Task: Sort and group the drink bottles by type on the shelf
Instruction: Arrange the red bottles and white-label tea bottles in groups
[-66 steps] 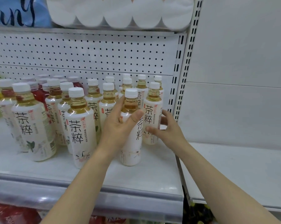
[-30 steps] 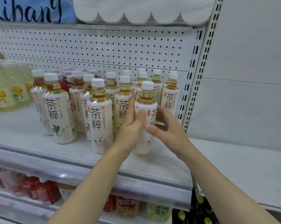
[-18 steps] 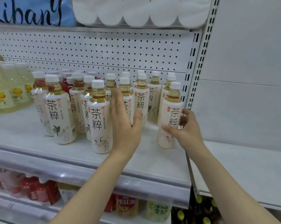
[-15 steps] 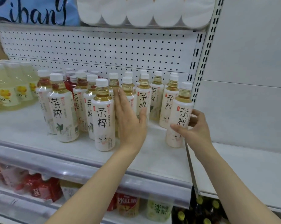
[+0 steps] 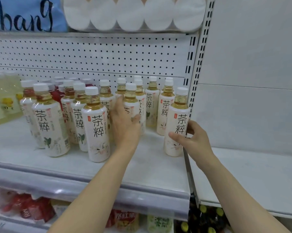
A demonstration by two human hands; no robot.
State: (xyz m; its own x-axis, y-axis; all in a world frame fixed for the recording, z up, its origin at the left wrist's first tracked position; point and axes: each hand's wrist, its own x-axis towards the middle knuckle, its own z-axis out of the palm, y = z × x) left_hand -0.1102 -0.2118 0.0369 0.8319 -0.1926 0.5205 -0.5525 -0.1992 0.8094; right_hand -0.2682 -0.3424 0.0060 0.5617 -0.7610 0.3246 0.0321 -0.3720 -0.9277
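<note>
Several white-labelled tea bottles with white caps stand on the white shelf point(image 5: 158, 167). My right hand point(image 5: 193, 140) grips the front tea bottle point(image 5: 176, 118) at the shelf's right end, thumb across its label and fingers behind; it stands upright beside the slotted upright. My left hand point(image 5: 125, 126) wraps a tea bottle point(image 5: 131, 100) in the middle of the group, thumb on its front and fingers along its left side. Another tea bottle point(image 5: 97, 126) stands just left of that hand. Red drink bottles point(image 5: 57, 94) show behind the left group.
Pale yellow lemon drink bottles point(image 5: 4, 101) stand at the far left. Packed tissue rolls point(image 5: 133, 12) lie on the shelf above. A slotted metal upright point(image 5: 196, 68) bounds the shelf on the right, with a neighbouring shelf point(image 5: 246, 175) beyond. Packaged goods sit on the lower shelf point(image 5: 125, 221).
My right hand carried the tea bottle from the middle to the shelf's right end. My left hand let go of it and moved onto a bottle in the middle group.
</note>
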